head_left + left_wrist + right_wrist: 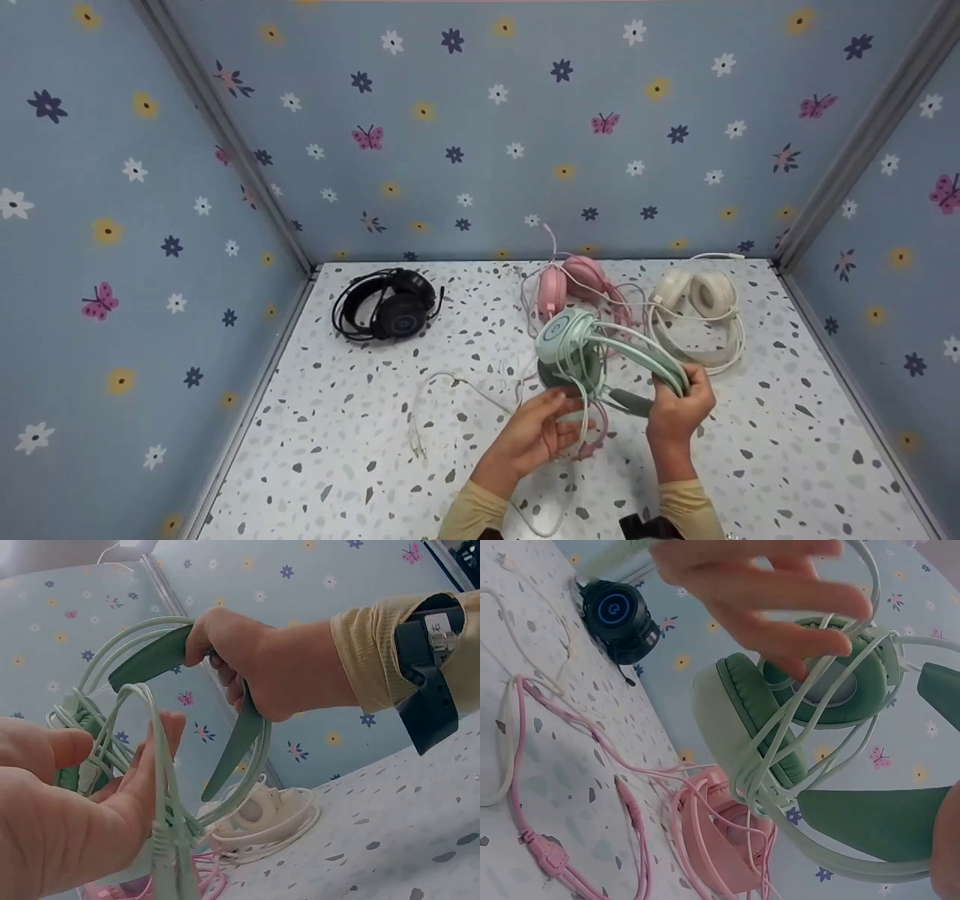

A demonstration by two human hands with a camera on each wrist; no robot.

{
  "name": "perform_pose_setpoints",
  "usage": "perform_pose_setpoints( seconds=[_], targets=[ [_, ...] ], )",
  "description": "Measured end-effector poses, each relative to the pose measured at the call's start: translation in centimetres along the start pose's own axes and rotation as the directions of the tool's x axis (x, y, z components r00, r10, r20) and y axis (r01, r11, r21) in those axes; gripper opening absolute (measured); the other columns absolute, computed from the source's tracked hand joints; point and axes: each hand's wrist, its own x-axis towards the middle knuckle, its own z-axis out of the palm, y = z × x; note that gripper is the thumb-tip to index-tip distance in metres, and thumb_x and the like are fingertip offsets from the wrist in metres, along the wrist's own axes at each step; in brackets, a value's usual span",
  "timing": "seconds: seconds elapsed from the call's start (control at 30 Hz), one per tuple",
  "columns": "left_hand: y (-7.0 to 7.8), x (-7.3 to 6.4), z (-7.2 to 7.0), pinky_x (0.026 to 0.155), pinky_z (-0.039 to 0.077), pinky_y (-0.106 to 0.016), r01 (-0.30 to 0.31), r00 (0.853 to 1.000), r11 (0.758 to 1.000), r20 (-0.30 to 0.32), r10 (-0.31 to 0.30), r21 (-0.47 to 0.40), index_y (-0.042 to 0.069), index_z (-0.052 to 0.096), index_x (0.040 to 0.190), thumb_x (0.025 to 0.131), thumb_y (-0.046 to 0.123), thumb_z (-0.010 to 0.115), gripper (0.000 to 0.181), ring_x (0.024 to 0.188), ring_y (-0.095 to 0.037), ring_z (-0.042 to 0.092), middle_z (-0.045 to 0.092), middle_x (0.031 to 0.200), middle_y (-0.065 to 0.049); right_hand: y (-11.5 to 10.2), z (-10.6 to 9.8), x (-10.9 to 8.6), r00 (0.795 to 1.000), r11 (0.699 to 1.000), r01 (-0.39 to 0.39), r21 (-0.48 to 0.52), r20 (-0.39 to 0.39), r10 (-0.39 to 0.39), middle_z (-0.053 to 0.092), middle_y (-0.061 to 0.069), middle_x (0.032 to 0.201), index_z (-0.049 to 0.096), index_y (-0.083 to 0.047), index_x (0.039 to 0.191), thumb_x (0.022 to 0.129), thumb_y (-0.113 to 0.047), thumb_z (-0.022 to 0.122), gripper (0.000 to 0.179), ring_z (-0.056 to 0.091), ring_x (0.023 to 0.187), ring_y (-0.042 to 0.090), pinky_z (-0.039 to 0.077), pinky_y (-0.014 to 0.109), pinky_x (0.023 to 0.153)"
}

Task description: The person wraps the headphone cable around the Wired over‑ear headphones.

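Mint-green headphones (556, 337) are raised over the tabletop, their cable wound round both ear cups. My right hand (679, 409) grips them by the headband (154, 656), fingers curled round it. Close below the ear cups is my left hand (534, 435), palm up with fingers loosely extended among strands of the green cable (166, 840). A small cable plug (90, 774) shows between that thumb and the fingers. Dark green padding (742, 716) faces inward on the cups.
Pink headphones (552, 291) lie behind the green ones, their cable (551, 855) spread on the speckled table (337, 450). White headphones (712, 294) sit at the back right, black headphones (405, 315) at the back left. A pale cable (442, 375) trails leftward. Flowered panels (480, 180) enclose the table.
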Motion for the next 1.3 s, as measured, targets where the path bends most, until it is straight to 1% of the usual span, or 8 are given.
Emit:
perform_pose_setpoints(
  seconds=[0.1,0.33,0.53,0.73,0.8,0.93,1.1,1.3],
  targets=[
    [0.0,0.5,0.1,0.072,0.052,-0.025,-0.025,0.989,0.999,-0.149,0.022,-0.019,0.005,0.051,0.118,0.100,0.018,0.055,0.023,0.087,-0.022,0.066,0.063,0.112,-0.012,0.5,-0.2,0.0,1.000,1.000,-0.004,0.008,0.001,0.004,0.051,0.000,0.059,0.046,0.016,0.070,0.072,0.023,0.063,0.018,0.045,0.054,0.009,0.038,0.022,0.053],
    [-1.4,0.9,0.9,0.060,0.044,-0.023,-0.079,0.927,0.933,-0.318,0.198,0.352,0.003,0.050,0.134,0.093,0.022,0.068,0.048,0.071,-0.016,0.062,0.066,0.103,-0.011,2.4,-1.1,-0.7,0.999,0.999,-0.036,-0.012,-0.021,0.036,0.051,-0.002,0.061,0.046,0.018,0.073,0.068,0.026,0.064,0.020,0.046,0.058,0.010,0.040,0.022,0.056],
    [-2.1,1.2,0.8,0.054,0.040,-0.018,-0.138,0.916,0.978,-0.356,0.185,0.154,0.004,0.061,0.107,0.093,0.022,0.068,0.023,0.064,-0.008,0.051,0.056,0.087,-0.003,0.7,-1.2,-1.0,0.999,0.999,-0.036,-0.021,-0.014,0.035,0.051,-0.002,0.061,0.046,0.019,0.073,0.070,0.026,0.064,0.019,0.045,0.058,0.008,0.039,0.020,0.056],
    [-2.0,1.1,0.2,0.065,0.046,-0.027,-0.231,0.799,0.861,-0.416,0.434,0.454,-0.002,0.068,0.096,0.089,0.020,0.072,0.023,0.073,-0.019,0.062,0.064,0.083,-0.011,0.3,-1.4,-0.5,0.999,0.999,-0.019,-0.045,-0.035,0.017,0.049,-0.004,0.060,0.048,0.017,0.072,0.070,0.024,0.064,0.017,0.043,0.059,0.008,0.036,0.021,0.056],
    [-1.7,1.1,0.1,0.072,0.049,-0.029,-0.285,0.774,0.866,-0.434,0.461,0.411,-0.004,0.067,0.098,0.091,0.019,0.070,0.025,0.084,-0.025,0.066,0.066,0.088,-0.014,0.4,-1.5,-0.6,1.000,0.998,-0.011,-0.057,-0.028,0.009,0.048,-0.003,0.059,0.048,0.017,0.071,0.071,0.024,0.064,0.017,0.042,0.057,0.008,0.036,0.022,0.055],
    [-1.0,0.9,0.1,0.078,0.049,-0.028,-0.408,0.793,0.902,-0.435,0.426,0.138,0.001,0.063,0.102,0.095,0.019,0.064,0.020,0.101,-0.029,0.064,0.063,0.102,-0.013,0.4,-1.6,-0.7,1.000,0.997,0.009,-0.075,-0.012,-0.010,0.047,-0.002,0.058,0.048,0.018,0.071,0.072,0.022,0.064,0.017,0.041,0.055,0.008,0.035,0.022,0.053],
    [-0.2,0.1,0.0,0.085,0.044,-0.027,-0.462,0.863,0.870,-0.316,0.395,-0.174,0.015,0.059,0.107,0.102,0.024,0.053,0.012,0.115,-0.027,0.053,0.054,0.115,-0.009,0.6,-1.5,-0.6,1.000,0.994,0.011,-0.106,-0.021,-0.013,0.045,-0.004,0.057,0.046,0.017,0.070,0.073,0.022,0.064,0.018,0.040,0.055,0.007,0.034,0.021,0.054],
    [-0.1,-1.2,-0.8,0.085,0.046,-0.025,-0.451,0.891,0.852,-0.192,0.412,-0.265,0.019,0.060,0.106,0.105,0.029,0.042,0.021,0.105,-0.017,0.056,0.054,0.110,-0.002,1.1,-1.5,-0.1,0.995,0.994,-0.083,-0.066,-0.065,0.079,0.045,-0.005,0.055,0.047,0.015,0.069,0.075,0.021,0.063,0.018,0.041,0.052,0.005,0.036,0.020,0.052]
  ],
)
